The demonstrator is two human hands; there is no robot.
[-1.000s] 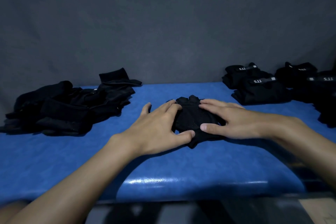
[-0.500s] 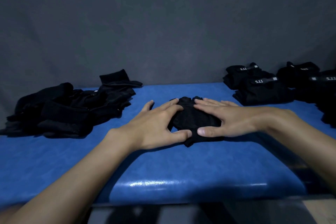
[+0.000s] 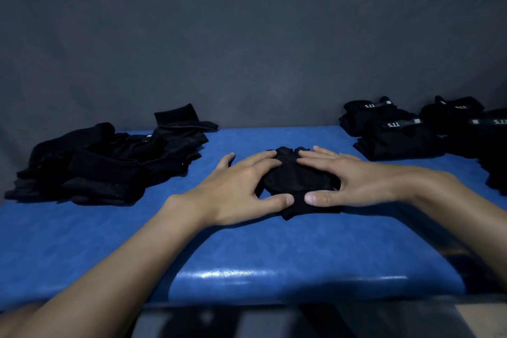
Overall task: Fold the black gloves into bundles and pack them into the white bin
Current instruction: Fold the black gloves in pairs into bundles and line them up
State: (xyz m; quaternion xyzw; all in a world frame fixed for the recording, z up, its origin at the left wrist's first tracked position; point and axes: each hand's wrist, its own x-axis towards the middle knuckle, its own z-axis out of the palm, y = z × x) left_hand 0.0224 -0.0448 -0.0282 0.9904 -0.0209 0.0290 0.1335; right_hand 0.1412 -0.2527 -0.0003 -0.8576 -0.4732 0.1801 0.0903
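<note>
A folded black glove bundle lies in the middle of the blue table. My left hand rests on its left side, fingers spread over the top and the thumb along the near edge. My right hand presses its right side the same way, with its thumb tip almost meeting the left thumb. Both hands lie fairly flat on the fabric. A loose heap of black gloves sits at the left. Folded bundles with 5.11 labels sit at the right.
A dark grey cloth backdrop rises right behind the table. More folded bundles run off the right edge of the view. The table's glossy front edge is close to my body.
The bundle and both hands have stayed in place; my thumbs have drawn closer together along the near edge, and the bundle looks slightly more compact.
</note>
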